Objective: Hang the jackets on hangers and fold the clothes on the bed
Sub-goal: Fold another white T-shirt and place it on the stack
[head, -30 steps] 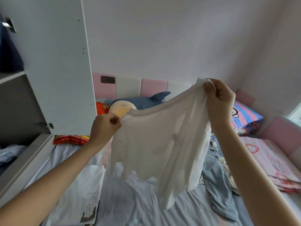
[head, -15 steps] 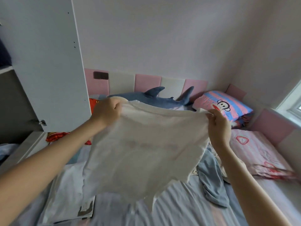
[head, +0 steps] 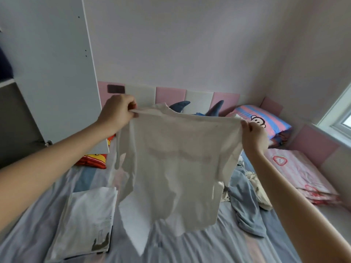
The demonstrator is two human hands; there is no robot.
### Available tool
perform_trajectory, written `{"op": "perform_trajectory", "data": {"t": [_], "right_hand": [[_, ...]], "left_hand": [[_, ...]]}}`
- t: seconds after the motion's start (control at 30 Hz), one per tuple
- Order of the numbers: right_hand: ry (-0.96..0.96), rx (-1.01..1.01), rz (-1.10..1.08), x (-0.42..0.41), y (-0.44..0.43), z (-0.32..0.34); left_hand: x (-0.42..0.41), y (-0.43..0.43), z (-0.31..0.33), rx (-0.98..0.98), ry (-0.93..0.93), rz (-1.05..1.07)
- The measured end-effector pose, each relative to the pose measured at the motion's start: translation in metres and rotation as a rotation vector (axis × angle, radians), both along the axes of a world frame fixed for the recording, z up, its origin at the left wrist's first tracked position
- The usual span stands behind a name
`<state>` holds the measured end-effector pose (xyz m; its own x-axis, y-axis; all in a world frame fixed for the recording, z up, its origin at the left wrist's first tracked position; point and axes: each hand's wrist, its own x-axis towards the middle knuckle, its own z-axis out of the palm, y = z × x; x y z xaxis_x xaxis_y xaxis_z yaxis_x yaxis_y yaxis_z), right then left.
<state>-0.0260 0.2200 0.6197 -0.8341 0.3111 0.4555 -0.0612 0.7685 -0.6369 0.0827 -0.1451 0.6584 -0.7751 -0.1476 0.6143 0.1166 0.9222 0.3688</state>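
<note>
White garment (head: 171,164) held spread in the air above the bed (head: 209,243). Left hand (head: 117,112) and right hand (head: 253,136) each pinched a top corner. The fabric appeared thin, light and limp; gripping at the shoulders seemed best.

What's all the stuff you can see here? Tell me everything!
bed: 1, blue-grey striped sheet
wardrobe door: 1, white, left
white shirt: 1, white, held up over bed
folded garment: 1, white, on bed, left
crumpled garment: 1, blue-grey, on bed, right
shark plush: 1, blue, behind the shirt
monkey pillow: 1, pink-and-blue stripes, right corner
cushion: 1, red and yellow, on bed, near wardrobe door
quilt: 1, pink with hearts, bed's right edge
headboard: 1, pink and white panels, against wall
window: 1, white frame, far right
hands: 2, left hand and right hand each grip a top corner of the shirt
</note>
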Motion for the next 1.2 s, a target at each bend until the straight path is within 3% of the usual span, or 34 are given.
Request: {"op": "perform_trajectory", "data": {"t": [0.17,0.2,0.27,0.37,0.43,0.5,0.6,0.67,0.77,0.9,0.97,1.07,1.13,1.2], "right_hand": [[0.113,-0.301,0.113,-0.002,-0.011,-0.001],[0.079,-0.340,0.165,0.000,-0.014,-0.004],[-0.187,-0.323,0.343,0.009,-0.019,-0.020],[-0.812,-0.053,0.630,0.031,-0.020,-0.064],[-1.083,0.314,0.782,0.037,-0.009,-0.094],[-1.212,0.730,0.773,0.037,0.008,-0.106],[-1.325,0.913,0.624,0.030,0.032,-0.110],[-1.286,0.879,0.530,0.018,0.042,-0.119],[-1.009,0.821,0.373,-0.013,0.048,-0.130],[-0.462,0.236,0.190,-0.077,0.030,-0.080],[-0.238,-0.034,0.207,-0.102,0.007,-0.031],[-0.070,-0.504,0.291,-0.138,-0.025,0.039],[0.012,-0.588,0.305,-0.160,-0.032,0.067],[0.085,-0.525,0.319,-0.177,-0.035,0.080]], "left_hand": [[-0.001,-0.001,-0.026,0.204,0.079,-0.003],[-0.001,0.003,-0.032,0.232,0.069,-0.044],[-0.003,0.008,-0.051,0.231,-0.105,-0.172],[-0.001,0.011,-0.091,0.060,-0.620,-0.390],[0.001,0.008,-0.123,-0.016,-0.841,-0.429],[-0.001,0.000,-0.138,-0.025,-0.856,-0.365],[-0.007,-0.009,-0.145,0.139,-0.786,-0.187],[-0.011,-0.004,-0.152,0.471,-0.797,-0.080],[-0.031,0.009,-0.161,0.861,-0.795,0.105],[-0.098,-0.014,-0.115,1.132,-0.455,0.210],[-0.129,-0.030,-0.065,1.005,-0.247,0.184],[-0.163,-0.051,0.007,0.747,-0.016,0.169],[-0.174,-0.063,0.038,0.691,0.092,0.155],[-0.175,-0.066,0.060,0.607,0.143,0.158]]}}
